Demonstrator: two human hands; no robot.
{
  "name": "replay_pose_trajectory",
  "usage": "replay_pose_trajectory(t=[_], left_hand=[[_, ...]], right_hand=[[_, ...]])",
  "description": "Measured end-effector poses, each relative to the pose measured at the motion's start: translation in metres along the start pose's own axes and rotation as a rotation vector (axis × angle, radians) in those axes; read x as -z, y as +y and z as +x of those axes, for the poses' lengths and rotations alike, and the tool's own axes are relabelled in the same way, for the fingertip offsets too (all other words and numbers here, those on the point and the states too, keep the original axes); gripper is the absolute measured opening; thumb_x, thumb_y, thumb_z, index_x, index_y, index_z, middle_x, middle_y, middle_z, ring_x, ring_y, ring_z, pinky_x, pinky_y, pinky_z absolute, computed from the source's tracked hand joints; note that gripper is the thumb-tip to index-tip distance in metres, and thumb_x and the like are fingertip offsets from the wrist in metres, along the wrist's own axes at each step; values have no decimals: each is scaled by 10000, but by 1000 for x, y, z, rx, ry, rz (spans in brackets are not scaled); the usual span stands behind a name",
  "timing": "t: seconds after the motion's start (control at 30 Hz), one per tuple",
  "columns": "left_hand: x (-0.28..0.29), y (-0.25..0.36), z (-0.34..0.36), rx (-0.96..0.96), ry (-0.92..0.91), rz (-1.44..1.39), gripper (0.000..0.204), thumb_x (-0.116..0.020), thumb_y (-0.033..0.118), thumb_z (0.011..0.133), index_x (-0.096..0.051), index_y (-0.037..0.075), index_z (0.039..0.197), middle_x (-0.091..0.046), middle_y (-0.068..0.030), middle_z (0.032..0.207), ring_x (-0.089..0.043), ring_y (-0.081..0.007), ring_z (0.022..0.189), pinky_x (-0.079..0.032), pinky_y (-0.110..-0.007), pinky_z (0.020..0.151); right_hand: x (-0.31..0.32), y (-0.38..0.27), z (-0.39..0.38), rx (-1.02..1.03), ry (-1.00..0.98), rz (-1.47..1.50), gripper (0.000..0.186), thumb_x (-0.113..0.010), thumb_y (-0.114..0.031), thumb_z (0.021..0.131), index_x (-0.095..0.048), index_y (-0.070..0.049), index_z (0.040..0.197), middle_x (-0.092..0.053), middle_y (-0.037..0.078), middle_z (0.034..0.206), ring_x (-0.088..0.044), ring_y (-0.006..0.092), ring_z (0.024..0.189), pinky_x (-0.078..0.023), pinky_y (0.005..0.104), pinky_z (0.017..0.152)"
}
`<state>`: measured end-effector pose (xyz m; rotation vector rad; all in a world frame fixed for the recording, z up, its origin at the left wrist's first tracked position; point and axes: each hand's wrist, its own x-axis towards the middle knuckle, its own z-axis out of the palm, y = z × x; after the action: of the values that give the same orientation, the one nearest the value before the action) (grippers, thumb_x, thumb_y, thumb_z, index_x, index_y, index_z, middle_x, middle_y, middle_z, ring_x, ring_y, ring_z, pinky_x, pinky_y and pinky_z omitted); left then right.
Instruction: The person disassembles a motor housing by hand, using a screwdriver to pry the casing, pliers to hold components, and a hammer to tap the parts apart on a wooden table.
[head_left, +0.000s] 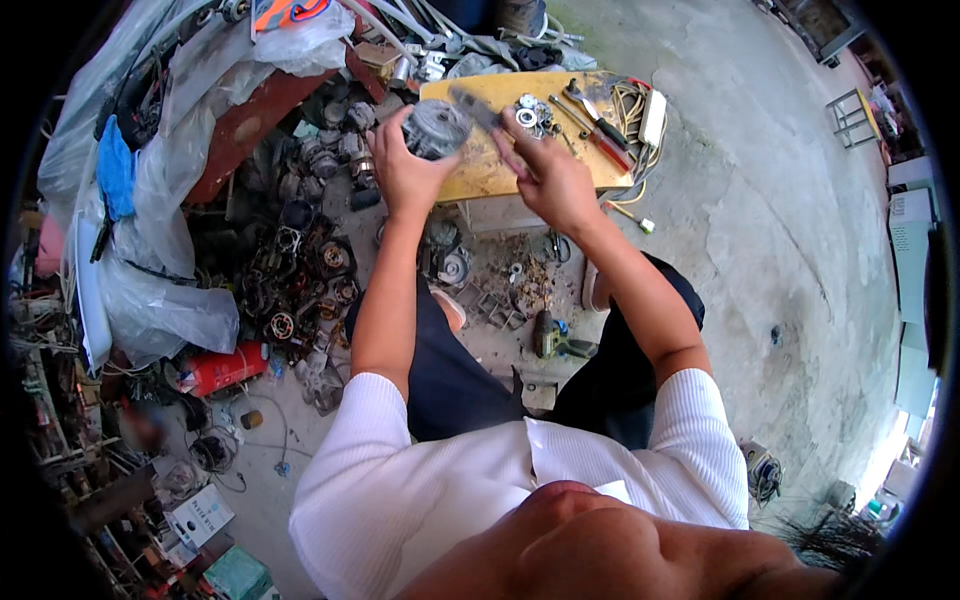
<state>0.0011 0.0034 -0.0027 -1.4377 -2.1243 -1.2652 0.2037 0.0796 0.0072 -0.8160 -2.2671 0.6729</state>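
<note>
My left hand (408, 172) is closed round a grey, round metal housing (437, 129), raised over the left edge of a low yellow-topped table (468, 184). To its right, my right hand (560, 182) grips a long flat hand tool (474, 104), smeared by motion, so its exact kind is unclear. The tool's far end points up and left, close to the housing; whether they touch cannot be made out. Beyond my right hand, small metal parts and a white ring (527, 118) lie on the tabletop, along with a ratchet (590, 108) and red-handled tools (612, 150).
A white power strip (652, 118) and coiled cable sit at the table's right end. Between my feet lie a green cordless drill (546, 334) and debris. Dirty motor parts (290, 240) are heaped at left, near a red cylinder (222, 370) and plastic sheeting (165, 310).
</note>
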Motion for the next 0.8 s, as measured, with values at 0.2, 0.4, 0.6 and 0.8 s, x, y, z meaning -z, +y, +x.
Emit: replay_pose_trajectory(t=[0.2,0.4,0.6,0.8], left_hand=[[1,-3,-1,-42,29,28,823,-912,292,529,-522,105,1229,-579,-88,1166,-542,-291,1130,-237,-577,1142],[2,-5,-2,-94,97,45,810,-905,304,557,-519,140,1250,-567,-51,1202,-541,-255,1171,-205,-607,1153],[2,1,0,-194,89,134,809,-907,311,548,-527,172,1248,-563,-21,1235,-546,-242,1186,-177,-619,1158],[8,-9,-1,-127,91,156,809,-908,321,551,-535,160,1252,-572,-18,1235,-539,-238,1193,-157,-635,1149]], right_hand=[[-7,2,-2,145,263,236,753,-634,-35,785,-384,-161,1484,-612,183,908,-611,376,786,-516,417,715],[1,-8,-5,3,50,131,814,-647,-48,751,-381,-255,1492,-611,194,899,-621,374,802,-516,440,725],[-13,8,-10,77,58,150,834,-625,-19,730,-372,-228,1497,-605,204,924,-618,374,834,-518,429,741],[17,-12,-3,-20,158,244,821,-607,25,737,-372,-176,1497,-612,180,900,-604,355,812,-513,392,745]])
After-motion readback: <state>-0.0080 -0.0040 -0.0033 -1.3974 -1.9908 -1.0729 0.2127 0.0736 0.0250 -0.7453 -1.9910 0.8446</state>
